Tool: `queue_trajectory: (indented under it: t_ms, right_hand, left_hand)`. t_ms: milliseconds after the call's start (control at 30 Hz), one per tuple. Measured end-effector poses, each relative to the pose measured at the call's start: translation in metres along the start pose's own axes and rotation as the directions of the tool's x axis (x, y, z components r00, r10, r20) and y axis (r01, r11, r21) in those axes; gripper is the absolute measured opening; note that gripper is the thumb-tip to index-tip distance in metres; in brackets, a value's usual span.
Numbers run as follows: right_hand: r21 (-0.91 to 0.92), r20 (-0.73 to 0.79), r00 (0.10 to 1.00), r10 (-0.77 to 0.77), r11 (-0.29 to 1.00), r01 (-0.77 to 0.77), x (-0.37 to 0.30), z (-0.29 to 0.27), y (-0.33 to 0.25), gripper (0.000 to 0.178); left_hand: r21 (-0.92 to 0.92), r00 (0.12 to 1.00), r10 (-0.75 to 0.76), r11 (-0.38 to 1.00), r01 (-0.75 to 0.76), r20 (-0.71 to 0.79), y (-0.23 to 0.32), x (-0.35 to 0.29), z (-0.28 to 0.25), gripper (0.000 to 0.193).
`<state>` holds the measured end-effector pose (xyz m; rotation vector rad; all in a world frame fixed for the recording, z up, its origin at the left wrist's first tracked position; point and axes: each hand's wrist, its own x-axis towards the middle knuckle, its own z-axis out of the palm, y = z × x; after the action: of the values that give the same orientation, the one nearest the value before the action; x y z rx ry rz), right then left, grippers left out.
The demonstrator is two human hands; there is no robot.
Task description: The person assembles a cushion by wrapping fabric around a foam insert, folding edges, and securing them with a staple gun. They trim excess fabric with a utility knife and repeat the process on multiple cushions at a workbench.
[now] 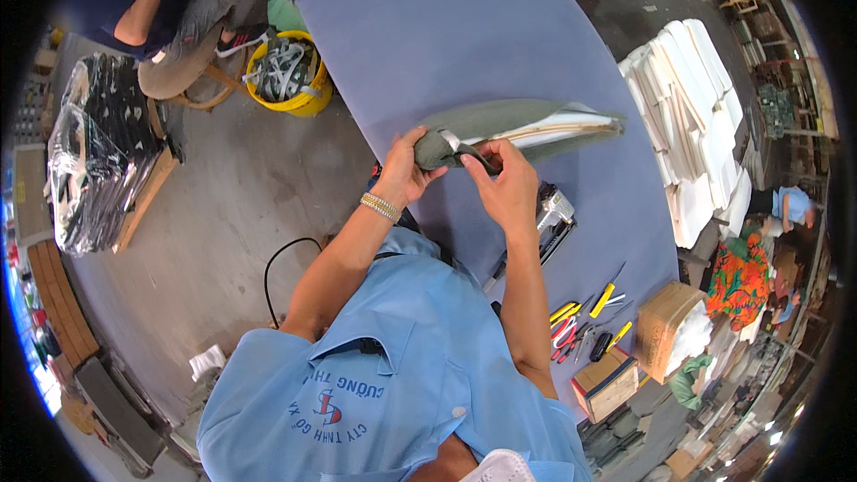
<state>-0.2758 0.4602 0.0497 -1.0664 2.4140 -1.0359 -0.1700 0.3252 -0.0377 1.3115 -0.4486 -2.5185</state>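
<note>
A long curved pad (536, 148) is held up over the blue-grey padded table (464, 45). Its grey-green fabric cover (486, 116) lies open along one side, showing white padding and a pale wood-coloured strip inside. My left hand (409, 168) is wrapped round the pad's left end, where the fabric is bunched. With thumb and fingers, my right hand (506, 180) pinches a dark fold of the cover near that end. The far right tip of the pad points away from both hands. Just right of my right wrist, a staple gun (555, 214) lies on the table.
Screwdrivers, red-handled pliers (564, 335) and yellow cutters lie at the near right, by a small box (607, 384) and a cardboard box (665, 330). White pads (687, 116) are stacked at right. Leftward are a yellow bucket (311, 103), plastic-wrapped dark pieces (98, 152) and a seated person (134, 13).
</note>
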Motion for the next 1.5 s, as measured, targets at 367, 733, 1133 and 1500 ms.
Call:
queue_trajectory:
  t_ms: [367, 733, 1133, 1500]
  right_hand:
    - [0.556, -0.336, 0.913, -0.231, 0.734, 0.390, 0.033, -0.083, -0.086, 0.018]
    - [0.867, -0.123, 0.962, -0.245, 0.446, 0.224, 0.055, -0.019, -0.050, 0.017]
    - [0.769, -0.378, 0.788, 0.486, 0.638, -0.025, -0.022, -0.021, 0.075, 0.023]
    - [0.847, -0.376, 0.585, 0.719, 0.523, -0.098, -0.016, -0.003, 0.136, 0.054]
  left_hand:
    - [0.521, 0.725, 0.425, 0.508, -0.686, 0.541, 0.142, -0.104, 0.115, 0.071]
    - [0.364, 0.571, 0.296, 0.533, -0.764, 0.766, 0.062, -0.054, 0.095, 0.060]
    - [0.561, 0.593, 0.184, -0.620, -0.548, 0.783, 0.055, 0.008, 0.101, 0.074]
    - [0.336, 0.471, 0.008, -0.710, -0.619, 0.882, -0.014, -0.034, 0.096, 0.050]
